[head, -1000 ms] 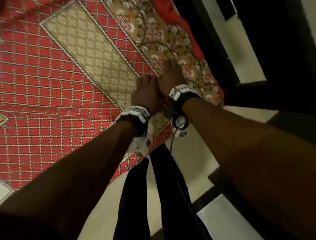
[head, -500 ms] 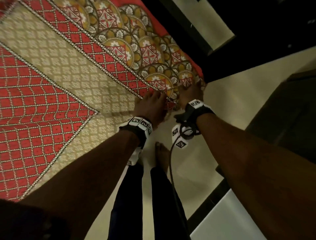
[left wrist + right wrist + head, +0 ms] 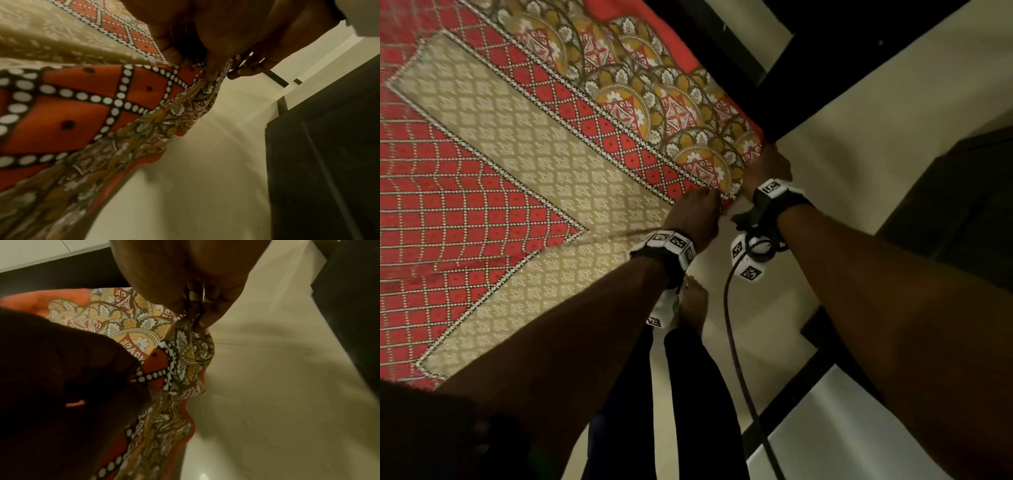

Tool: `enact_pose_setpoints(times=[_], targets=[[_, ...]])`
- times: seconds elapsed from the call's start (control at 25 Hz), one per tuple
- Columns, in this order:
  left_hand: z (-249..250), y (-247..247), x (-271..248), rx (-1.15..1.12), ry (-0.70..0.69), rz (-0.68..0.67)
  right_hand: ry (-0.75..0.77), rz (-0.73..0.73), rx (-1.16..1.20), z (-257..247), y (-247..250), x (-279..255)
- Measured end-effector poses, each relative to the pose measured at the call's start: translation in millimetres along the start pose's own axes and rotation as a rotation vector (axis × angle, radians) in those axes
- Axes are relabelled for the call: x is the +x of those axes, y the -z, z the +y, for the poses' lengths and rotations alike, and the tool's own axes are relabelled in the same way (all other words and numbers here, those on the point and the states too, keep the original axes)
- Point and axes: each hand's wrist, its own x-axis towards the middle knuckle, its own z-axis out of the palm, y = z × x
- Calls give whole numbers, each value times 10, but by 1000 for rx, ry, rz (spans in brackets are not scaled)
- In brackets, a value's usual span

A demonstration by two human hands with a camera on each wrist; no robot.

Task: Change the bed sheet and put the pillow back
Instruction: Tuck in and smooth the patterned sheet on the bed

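- At the bed's near right corner, your left hand (image 3: 697, 212) and right hand (image 3: 768, 168) both pinch the bed sheet (image 3: 524, 150) hem, fingers (image 3: 207, 318) closed on cloth.
- Sheet lies spread over the bed.
- Judged soft, light, limp: hold it at the corners.

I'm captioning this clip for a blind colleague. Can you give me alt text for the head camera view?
Seen from above, the left hand and right hand grip the corner of a red, beige and gold patterned bed sheet spread over the bed. Below them are the person's dark trouser legs, a bare foot and a pale tiled floor.
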Motion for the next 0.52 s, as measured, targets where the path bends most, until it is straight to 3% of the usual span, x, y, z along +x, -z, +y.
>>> enact_pose_setpoints(times=[0.12,0.28,0.4,0.52], targets=[[365,-261,-122,-13,-21,-49,-94,-32,-31,434,41,-186],[327,-424,-192,-137,5,20,-132,-23,-43,520,-5,-314],[161,-362,-295,-103,28,41,-128,-29,-38,257,100,-347],[-229,-233,-625,-112,189,63,-24,-9,-6,-265,80,-480]])
